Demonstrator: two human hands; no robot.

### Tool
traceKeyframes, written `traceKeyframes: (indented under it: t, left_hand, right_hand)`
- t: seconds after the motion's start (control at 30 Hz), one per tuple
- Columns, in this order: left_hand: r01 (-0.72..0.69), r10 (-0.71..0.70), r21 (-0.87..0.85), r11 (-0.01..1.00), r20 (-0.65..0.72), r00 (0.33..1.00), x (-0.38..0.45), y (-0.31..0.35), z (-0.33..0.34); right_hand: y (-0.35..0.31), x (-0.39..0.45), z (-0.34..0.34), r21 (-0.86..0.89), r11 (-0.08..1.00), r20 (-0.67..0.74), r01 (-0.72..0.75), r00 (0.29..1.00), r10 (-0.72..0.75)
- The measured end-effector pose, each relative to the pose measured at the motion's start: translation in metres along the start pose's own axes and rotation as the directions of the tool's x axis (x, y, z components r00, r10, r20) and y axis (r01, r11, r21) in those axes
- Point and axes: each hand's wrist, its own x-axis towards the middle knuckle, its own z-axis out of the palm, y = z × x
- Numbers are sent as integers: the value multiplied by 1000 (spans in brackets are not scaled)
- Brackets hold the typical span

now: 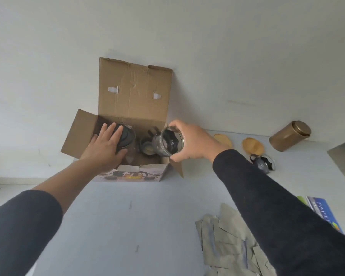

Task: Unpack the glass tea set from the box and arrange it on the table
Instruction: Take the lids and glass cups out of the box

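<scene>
1. The right hand [189, 140] grips a clear glass cup [168, 141] around its wall, fingers clenched on it. The cup is tipped so its mouth faces the camera, over the box's right edge. It looks to be on its way out to the tabletop.
2. The left hand [106, 145] lies flat, fingers spread and released, on top of a dark-lidded glass teapot [127, 136] inside the cardboard box [134, 92]. It grasps nothing; likely it steadies the box or the pot while the cup comes out.
3. The box stands near the far-left end of the tabletop [127, 216], against the wall. Its tall back flap is upright and creased, with two white plastic tabs. The left side flap splays outward. The front face carries a printed product picture.
4. At least one more cup [146, 146] sits inside the box, with a dark base and a yellowish bottom. Details are blurry.
5. One cup already out [264, 163] stands on the tabletop to the right, clear glass with a dark scalloped base and a handle.
6. Two round wooden coasters [252, 144] lie beyond it, flat and pale brown. One is partly hidden by the right hand.
7. A gold metallic canister [290, 135] stands near the wall; it appears tilted because of the wide lens.
8. Crumpled grey wrapping paper [233, 244] lies at near right, beside a blue booklet [325, 213].
9. The tabletop is a smooth, pale grey, matte surface.
</scene>
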Motion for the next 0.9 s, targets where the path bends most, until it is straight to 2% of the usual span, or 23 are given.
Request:
traceKeyframes:
  t: [0.07, 0.2, 0.3, 0.4, 0.53, 0.67, 0.77, 0.9]
  left_hand:
    - [25, -36, -101, 995, -106, 994, 0, 9, -6]
    - [-53, 19, -91, 994, -339, 941, 6, 54, -9]
    - [-191, 138, -91, 977, -411, 901, 14, 104, 2]
    - [-297, 240, -76, 952, -417, 877, 22, 160, 34]
    - [-311, 275, -79, 947, -304, 912, 23, 226, 103]
    - [-98, 97, -58, 994, -16, 995, 15, 269, 171]
    - [75, -74, -7, 997, 144, 987, 14, 283, 202]
    - [96, -107, 67, 993, 191, 976, 13, 282, 218]
  right_hand:
    - [23, -28, 4, 202, 975, -111, -87, 988, 111]
    - [83, -79, 26, 571, 809, -228, -141, 919, 321]
    - [132, -113, 42, 695, 700, -219, -165, 879, 424]
    - [181, -146, 54, 763, 625, -237, -163, 830, 505]
    - [240, -186, 63, 837, 518, -216, -177, 763, 609]
    - [293, -209, 72, 839, 495, -192, -226, 729, 657]
    - [324, -217, 77, 825, 498, -171, -266, 724, 669]
    - [349, -219, 80, 796, 533, -164, -287, 745, 646]
